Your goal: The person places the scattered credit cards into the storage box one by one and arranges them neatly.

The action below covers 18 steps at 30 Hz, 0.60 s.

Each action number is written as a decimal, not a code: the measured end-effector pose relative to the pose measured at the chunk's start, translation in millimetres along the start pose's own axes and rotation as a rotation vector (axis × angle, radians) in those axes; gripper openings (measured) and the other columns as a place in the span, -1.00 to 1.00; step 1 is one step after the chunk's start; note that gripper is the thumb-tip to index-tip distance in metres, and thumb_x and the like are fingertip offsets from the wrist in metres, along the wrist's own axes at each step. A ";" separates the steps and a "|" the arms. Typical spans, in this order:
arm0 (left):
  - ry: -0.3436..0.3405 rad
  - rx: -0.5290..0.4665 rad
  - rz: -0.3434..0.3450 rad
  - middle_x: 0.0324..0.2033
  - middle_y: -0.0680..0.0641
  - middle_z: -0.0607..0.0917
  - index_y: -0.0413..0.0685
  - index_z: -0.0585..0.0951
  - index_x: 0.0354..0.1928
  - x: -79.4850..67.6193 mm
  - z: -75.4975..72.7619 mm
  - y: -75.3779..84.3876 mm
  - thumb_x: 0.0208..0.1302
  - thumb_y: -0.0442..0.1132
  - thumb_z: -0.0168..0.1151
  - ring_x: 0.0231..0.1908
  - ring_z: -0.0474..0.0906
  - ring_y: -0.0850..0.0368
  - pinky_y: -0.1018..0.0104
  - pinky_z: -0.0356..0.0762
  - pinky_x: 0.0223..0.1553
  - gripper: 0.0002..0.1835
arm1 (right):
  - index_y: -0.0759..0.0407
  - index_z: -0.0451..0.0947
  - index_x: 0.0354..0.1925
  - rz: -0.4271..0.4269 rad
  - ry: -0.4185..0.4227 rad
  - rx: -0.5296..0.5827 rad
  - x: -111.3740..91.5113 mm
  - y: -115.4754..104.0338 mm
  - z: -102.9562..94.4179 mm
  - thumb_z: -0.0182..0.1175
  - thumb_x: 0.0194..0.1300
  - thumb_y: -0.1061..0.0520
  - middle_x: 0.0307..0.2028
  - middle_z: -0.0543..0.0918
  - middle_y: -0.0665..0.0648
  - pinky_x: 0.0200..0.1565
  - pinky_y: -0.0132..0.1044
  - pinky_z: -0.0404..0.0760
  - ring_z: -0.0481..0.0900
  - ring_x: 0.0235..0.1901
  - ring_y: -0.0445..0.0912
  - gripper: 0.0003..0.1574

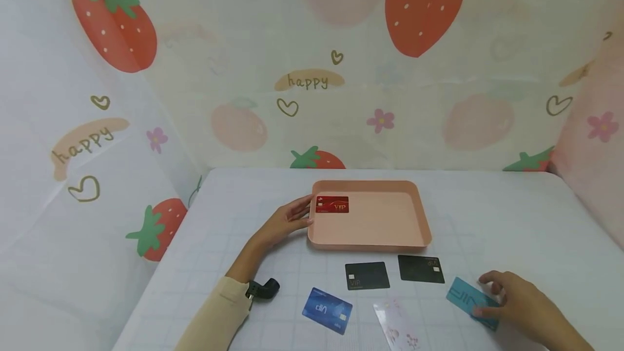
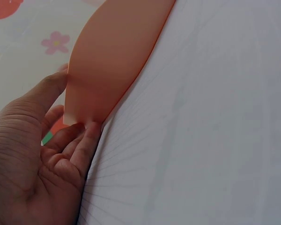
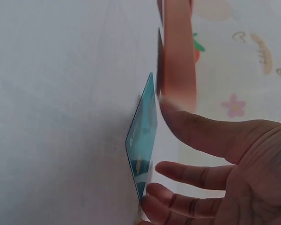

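Note:
My left hand (image 1: 283,225) touches the left side of a shallow pink tray (image 1: 385,238) with its fingertips. In the left wrist view the fingers (image 2: 86,145) meet the tray's end wall, and the thumb's tip is hidden behind the rim. A red VIP card (image 1: 332,205) lies inside the tray at the left. My right hand (image 1: 528,305) is over a teal VIP card (image 1: 463,297) on the table. Its thumb overlaps the card in the head view. The right wrist view shows thumb and fingers spread apart around the card (image 3: 145,126), fingertips close to its lower edge.
In front of the tray lie two black VIP cards (image 1: 368,276), a blue VIP card (image 1: 326,310) and a pale flower-patterned card (image 1: 396,324). Strawberry-printed cloth (image 1: 244,69) hangs behind and beside the white table. A black device (image 1: 263,289) sits at the left wrist.

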<state>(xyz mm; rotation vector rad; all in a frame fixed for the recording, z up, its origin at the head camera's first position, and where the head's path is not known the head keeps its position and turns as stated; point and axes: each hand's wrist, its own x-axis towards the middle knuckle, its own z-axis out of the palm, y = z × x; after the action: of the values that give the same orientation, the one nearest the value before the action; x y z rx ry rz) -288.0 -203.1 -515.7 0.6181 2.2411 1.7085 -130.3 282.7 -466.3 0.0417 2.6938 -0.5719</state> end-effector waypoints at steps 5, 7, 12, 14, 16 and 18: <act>0.002 -0.005 0.007 0.51 -0.07 0.28 -0.07 0.22 0.56 -0.2 -0.2 -0.1 0.43 -0.28 0.27 0.46 0.27 0.00 0.12 0.32 0.40 -0.27 | 0.34 0.51 0.11 0.076 -0.045 -0.038 0.3 -3.0 5.9 0.66 -0.20 -0.15 -0.16 0.59 0.24 -0.15 0.21 0.63 0.54 -0.24 0.04 0.00; 0.000 -0.008 0.009 0.51 -0.07 0.28 -0.05 0.22 0.56 0.2 -0.3 -1.1 0.44 -0.28 0.27 0.46 0.27 0.00 0.13 0.32 0.40 -0.27 | 0.34 0.52 0.06 0.090 -0.046 -0.045 0.1 -3.6 7.6 0.66 -0.20 -0.11 -0.17 0.59 0.24 -0.12 0.24 0.62 0.54 -0.24 0.04 -0.05; -0.004 -0.013 0.011 0.51 -0.06 0.28 0.00 0.24 0.56 1.0 -0.8 -4.6 0.43 -0.27 0.28 0.46 0.26 -0.01 0.14 0.32 0.39 -0.27 | 0.31 0.56 -0.05 0.072 -0.039 -0.063 -0.5 -2.6 10.9 0.66 -0.18 -0.09 -0.22 0.59 0.16 -0.10 0.20 0.62 0.53 -0.26 0.00 -0.19; -0.001 -0.015 0.010 0.51 -0.06 0.28 0.00 0.24 0.56 1.2 -1.1 -5.2 0.42 -0.27 0.28 0.46 0.26 0.00 0.14 0.33 0.39 -0.27 | 0.31 0.56 -0.07 0.069 -0.037 -0.063 -0.1 -2.0 12.1 0.66 -0.18 -0.08 -0.24 0.58 0.14 -0.11 0.17 0.63 0.52 -0.27 -0.01 -0.20; 0.002 -0.019 0.008 0.51 -0.06 0.28 0.01 0.25 0.56 1.1 -1.2 -4.8 0.43 -0.28 0.28 0.46 0.27 0.00 0.14 0.33 0.39 -0.28 | 0.33 0.54 -0.08 0.071 -0.036 -0.063 0.8 -1.8 12.8 0.66 -0.19 -0.08 -0.26 0.59 0.12 -0.11 0.15 0.63 0.51 -0.28 -0.02 -0.19; 0.003 -0.022 0.001 0.51 -0.04 0.29 0.02 0.25 0.56 0.7 -1.5 -3.9 0.43 -0.28 0.28 0.46 0.27 0.02 0.15 0.33 0.39 -0.28 | 0.35 0.52 -0.08 0.075 -0.034 -0.058 1.6 -1.6 13.2 0.67 -0.19 -0.08 -0.27 0.60 0.12 -0.12 0.13 0.63 0.51 -0.29 -0.01 -0.16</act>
<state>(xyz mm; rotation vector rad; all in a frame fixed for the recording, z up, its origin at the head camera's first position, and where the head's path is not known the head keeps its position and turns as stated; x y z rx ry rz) -289.9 -204.8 -519.1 0.6116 2.2217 1.7331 -127.2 275.9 -477.5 0.1162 2.6612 -0.4673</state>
